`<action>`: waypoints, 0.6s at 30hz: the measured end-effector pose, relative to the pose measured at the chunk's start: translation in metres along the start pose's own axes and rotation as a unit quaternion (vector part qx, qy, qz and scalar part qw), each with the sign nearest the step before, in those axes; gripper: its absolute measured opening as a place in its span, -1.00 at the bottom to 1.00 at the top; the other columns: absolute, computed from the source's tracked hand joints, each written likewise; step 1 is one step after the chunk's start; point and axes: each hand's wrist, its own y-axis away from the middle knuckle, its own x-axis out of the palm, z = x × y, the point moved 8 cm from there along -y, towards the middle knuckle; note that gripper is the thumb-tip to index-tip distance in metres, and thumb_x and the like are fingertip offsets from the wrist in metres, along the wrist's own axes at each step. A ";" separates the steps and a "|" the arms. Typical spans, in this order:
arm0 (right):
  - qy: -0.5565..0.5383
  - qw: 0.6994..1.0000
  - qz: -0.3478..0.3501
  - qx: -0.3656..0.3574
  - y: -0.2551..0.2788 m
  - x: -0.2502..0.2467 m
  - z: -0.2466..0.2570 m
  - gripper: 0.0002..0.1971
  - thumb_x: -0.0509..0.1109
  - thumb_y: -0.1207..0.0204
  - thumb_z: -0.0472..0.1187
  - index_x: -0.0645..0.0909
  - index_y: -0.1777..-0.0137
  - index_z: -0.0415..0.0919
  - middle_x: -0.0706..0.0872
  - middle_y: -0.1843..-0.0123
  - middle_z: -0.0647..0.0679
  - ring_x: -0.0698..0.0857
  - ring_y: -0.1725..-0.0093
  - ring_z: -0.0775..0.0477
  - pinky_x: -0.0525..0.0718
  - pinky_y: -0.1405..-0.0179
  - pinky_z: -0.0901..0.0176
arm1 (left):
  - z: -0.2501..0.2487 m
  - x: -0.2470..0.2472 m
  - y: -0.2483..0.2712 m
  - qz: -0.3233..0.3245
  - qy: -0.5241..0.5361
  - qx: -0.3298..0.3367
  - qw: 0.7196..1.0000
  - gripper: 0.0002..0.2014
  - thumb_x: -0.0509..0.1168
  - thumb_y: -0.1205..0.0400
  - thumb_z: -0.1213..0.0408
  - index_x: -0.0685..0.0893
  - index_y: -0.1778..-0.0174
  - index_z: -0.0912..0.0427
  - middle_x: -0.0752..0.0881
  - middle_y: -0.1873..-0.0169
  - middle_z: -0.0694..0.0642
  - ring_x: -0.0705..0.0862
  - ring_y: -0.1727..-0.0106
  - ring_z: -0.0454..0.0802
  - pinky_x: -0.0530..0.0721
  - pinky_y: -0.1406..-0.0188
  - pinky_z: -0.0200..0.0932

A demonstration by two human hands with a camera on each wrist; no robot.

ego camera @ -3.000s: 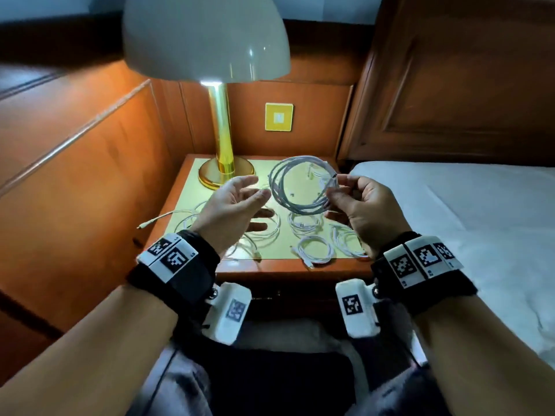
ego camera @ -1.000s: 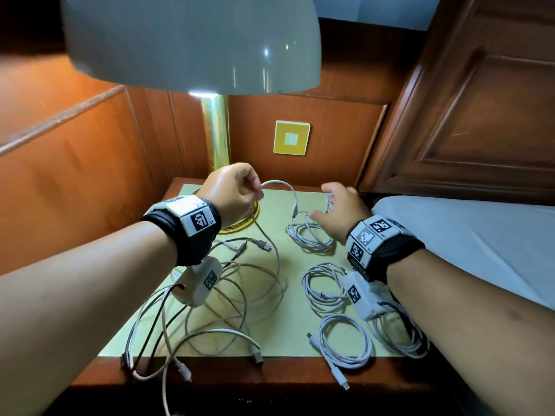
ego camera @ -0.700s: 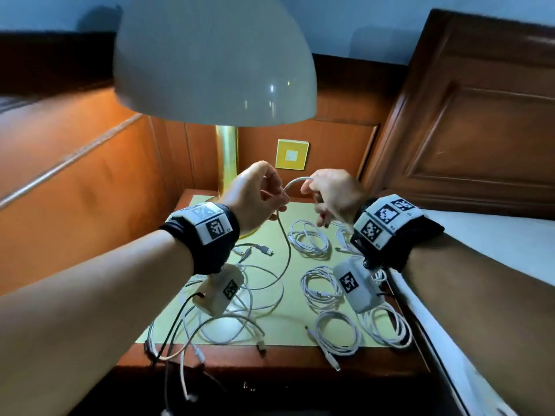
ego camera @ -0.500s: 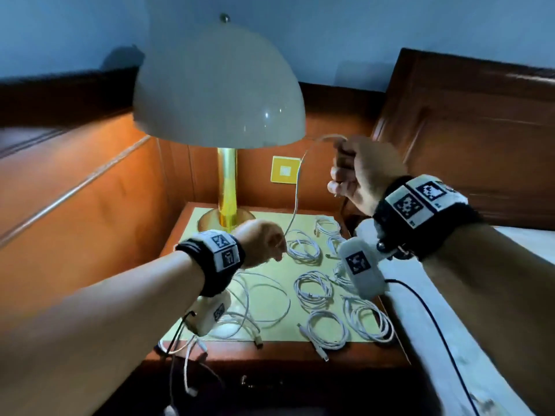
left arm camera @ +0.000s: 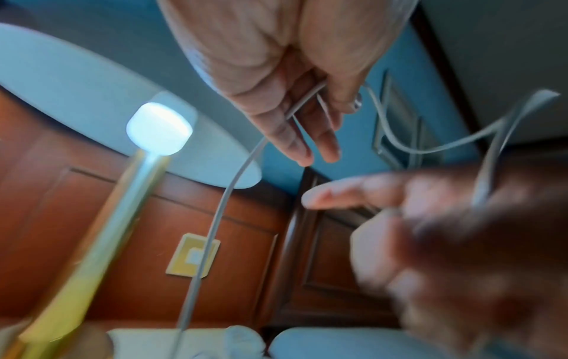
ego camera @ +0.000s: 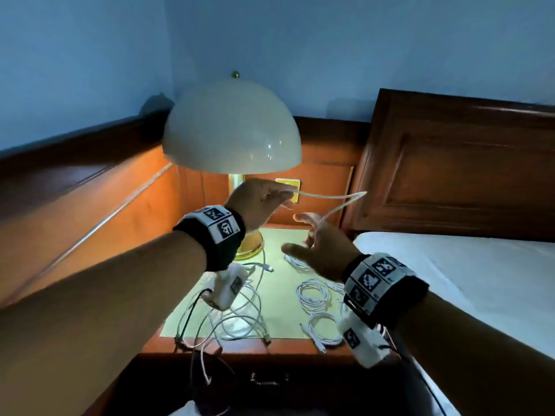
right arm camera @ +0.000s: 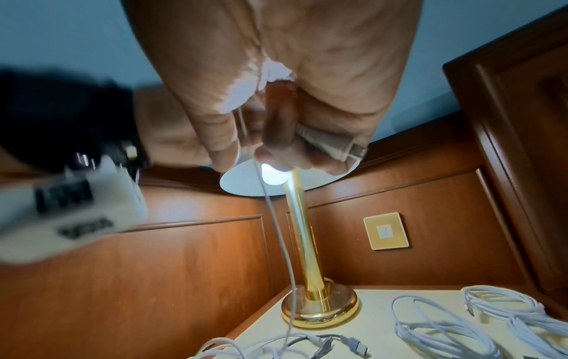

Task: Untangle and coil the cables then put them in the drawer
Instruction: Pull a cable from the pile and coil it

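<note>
A white cable (ego camera: 330,196) runs in the air between my two hands above the nightstand (ego camera: 279,283). My left hand (ego camera: 282,199) is raised in front of the lamp stem and pinches the cable (left arm camera: 227,194) between thumb and fingers. My right hand (ego camera: 309,235) is lower and to the right. Its fingers grip the cable's plug end (right arm camera: 331,143), thumb stretched out. From the left hand the cable hangs down to a loose tangle of cables (ego camera: 234,310) on the nightstand's left half. Several coiled cables (ego camera: 315,295) lie on the right half. The drawer (ego camera: 267,379) below looks closed.
A lit lamp (ego camera: 231,130) with a white dome shade and brass stem stands at the nightstand's back left, close behind my hands. Wood panelling runs along the left and back walls. A wooden headboard (ego camera: 450,163) and a white bed (ego camera: 465,280) are on the right. Some cables hang over the nightstand's front edge.
My left hand has risen from low over the tangle to lamp-stem height. My right hand has dropped from high up, and the cable now loops sideways between them. The camera has pulled back.
</note>
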 end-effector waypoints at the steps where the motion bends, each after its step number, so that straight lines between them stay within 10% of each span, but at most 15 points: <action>1: 0.018 1.000 0.000 -0.001 -0.001 0.006 0.001 -0.18 0.50 -0.55 0.07 0.21 -0.68 -0.19 0.62 0.37 -0.01 0.57 0.38 0.16 0.45 0.25 0.32 | -0.012 -0.001 0.001 -0.003 0.048 0.004 0.999 -0.74 0.30 -0.75 0.21 0.77 -0.30 0.14 0.88 0.06 0.06 0.83 -0.10 -0.01 0.75 -0.25 0.03; 4: 0.017 1.000 0.003 0.021 -0.003 0.016 0.004 -0.01 0.46 -0.54 0.21 -0.03 -0.76 -0.15 0.59 0.26 -0.01 0.59 0.09 -0.04 0.41 -0.05 0.25 | -0.048 -0.006 0.009 0.000 0.163 0.012 0.987 -0.77 0.27 -0.77 0.28 0.77 -0.25 0.22 0.88 0.09 0.16 0.84 -0.08 0.03 0.78 -0.18 -0.06; 8: -0.061 0.996 0.022 0.061 -0.011 0.028 0.000 -0.13 0.44 -0.52 0.26 0.17 -0.72 -0.06 0.71 -0.31 -0.15 0.67 -0.28 -0.13 0.56 -0.28 0.05 | -0.088 -0.013 0.024 0.016 0.274 0.035 0.961 -0.78 0.20 -0.80 0.37 0.75 -0.21 0.18 0.85 0.09 0.27 0.82 -0.10 0.10 0.77 -0.20 -0.01; 11: -0.100 0.991 0.042 0.081 -0.015 0.042 -0.002 -0.78 0.32 -0.69 0.00 0.69 -0.17 -0.07 0.74 0.23 0.02 0.65 0.37 0.15 0.61 0.36 0.18 | -0.098 -0.018 0.035 0.026 0.312 0.035 0.949 -0.76 0.14 -0.81 0.42 0.74 -0.16 0.22 0.83 0.11 0.27 0.80 -0.08 0.08 0.75 -0.20 -0.02; 13: -0.158 0.982 -0.046 0.094 -0.028 0.035 -0.015 -0.72 0.29 -0.66 -0.24 0.67 0.28 -0.09 0.73 0.40 0.04 0.70 0.45 0.03 0.73 0.40 0.01 | -0.096 -0.022 0.041 0.028 0.275 0.044 0.960 -0.76 0.15 -0.81 0.39 0.72 -0.24 0.25 0.83 0.06 0.24 0.82 -0.10 0.03 0.74 -0.22 -0.04; 15: -0.205 0.966 -0.127 0.090 -0.039 0.023 -0.032 -0.72 0.28 -0.59 -0.29 0.59 0.35 -0.06 0.73 0.40 0.04 0.78 0.31 -0.19 0.73 0.37 0.02 | -0.082 -0.030 0.047 0.014 0.192 0.056 0.980 -0.75 0.19 -0.81 0.33 0.73 -0.30 0.22 0.84 -0.06 0.17 0.79 -0.18 -0.05 0.75 -0.25 -0.09; 18: -0.162 0.968 -0.183 0.053 -0.036 -0.007 -0.023 -0.83 0.29 -0.67 -0.25 0.62 0.15 -0.13 0.61 0.31 0.20 0.63 0.31 0.16 0.68 0.39 0.21 | -0.051 -0.040 0.059 0.004 0.013 0.090 0.996 -0.73 0.26 -0.78 0.21 0.76 -0.33 0.12 0.77 -0.28 0.02 0.71 -0.13 -0.43 0.63 -0.25 -0.41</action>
